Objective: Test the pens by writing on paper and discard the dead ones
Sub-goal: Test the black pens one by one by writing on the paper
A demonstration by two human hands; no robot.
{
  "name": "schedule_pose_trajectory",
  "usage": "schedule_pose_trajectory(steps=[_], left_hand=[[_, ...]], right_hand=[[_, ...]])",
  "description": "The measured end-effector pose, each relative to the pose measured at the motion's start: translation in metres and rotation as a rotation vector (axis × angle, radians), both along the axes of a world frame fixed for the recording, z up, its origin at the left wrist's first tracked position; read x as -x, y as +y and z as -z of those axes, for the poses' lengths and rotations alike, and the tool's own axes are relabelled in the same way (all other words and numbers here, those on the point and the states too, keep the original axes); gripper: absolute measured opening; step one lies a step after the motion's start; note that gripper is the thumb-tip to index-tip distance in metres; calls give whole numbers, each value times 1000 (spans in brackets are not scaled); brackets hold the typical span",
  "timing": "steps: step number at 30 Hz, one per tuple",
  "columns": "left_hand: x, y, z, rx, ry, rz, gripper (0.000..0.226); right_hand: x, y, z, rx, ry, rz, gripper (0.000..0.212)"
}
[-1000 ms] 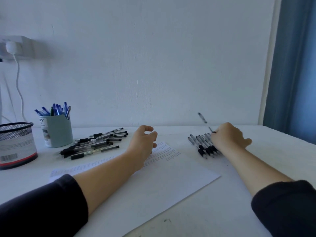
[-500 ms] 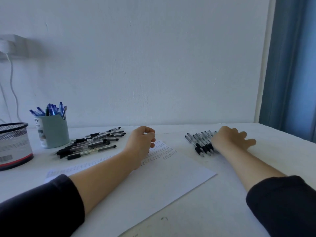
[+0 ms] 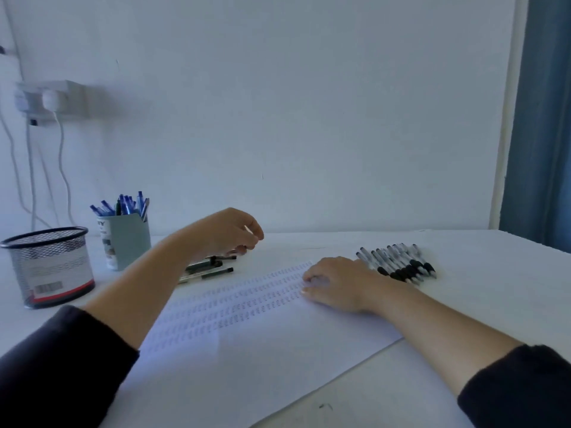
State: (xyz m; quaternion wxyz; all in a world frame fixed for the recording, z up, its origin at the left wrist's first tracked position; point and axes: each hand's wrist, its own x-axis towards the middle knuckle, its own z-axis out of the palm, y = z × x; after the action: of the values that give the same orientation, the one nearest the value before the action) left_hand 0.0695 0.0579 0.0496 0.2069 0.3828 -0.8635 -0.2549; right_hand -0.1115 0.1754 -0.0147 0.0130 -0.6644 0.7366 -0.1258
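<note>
My left hand (image 3: 230, 231) hangs above the loose heap of pens (image 3: 206, 268) at centre-left of the frame, fingers curled downward; whether the fingertips have hold of a pen I cannot tell, since the hand covers the top of the heap. My right hand (image 3: 335, 287) lies palm down on the sheet of paper (image 3: 253, 350), fingers relaxed and flat on its upper right corner, gripping nothing. The paper carries rows of small written marks across its upper half. Just right of that hand, a tidy row of pens (image 3: 398, 264) lies side by side on the table (image 3: 494, 288), black grips toward the lower right. At far left stands a mesh bin (image 3: 49, 267), and beside it a pale cup (image 3: 125, 240) holding blue pens (image 3: 123, 205) upright. A blue curtain (image 3: 543, 118) fills the right edge.
</note>
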Motion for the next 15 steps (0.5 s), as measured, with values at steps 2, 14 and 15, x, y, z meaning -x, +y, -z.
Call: schedule_pose_trajectory(steps=[2,14,15], left_hand=[[-18,-17,-4,168,-201,-107,18],[-33,-45,20,229,-525,-167,11],[-32,-46,22,243,-518,-174,13]], right_hand=[[2,1,0,-1,-38,2,38],[-3,-3,-17,-131,-109,92,40],[-4,-5,-20,-145,-112,101,38]])
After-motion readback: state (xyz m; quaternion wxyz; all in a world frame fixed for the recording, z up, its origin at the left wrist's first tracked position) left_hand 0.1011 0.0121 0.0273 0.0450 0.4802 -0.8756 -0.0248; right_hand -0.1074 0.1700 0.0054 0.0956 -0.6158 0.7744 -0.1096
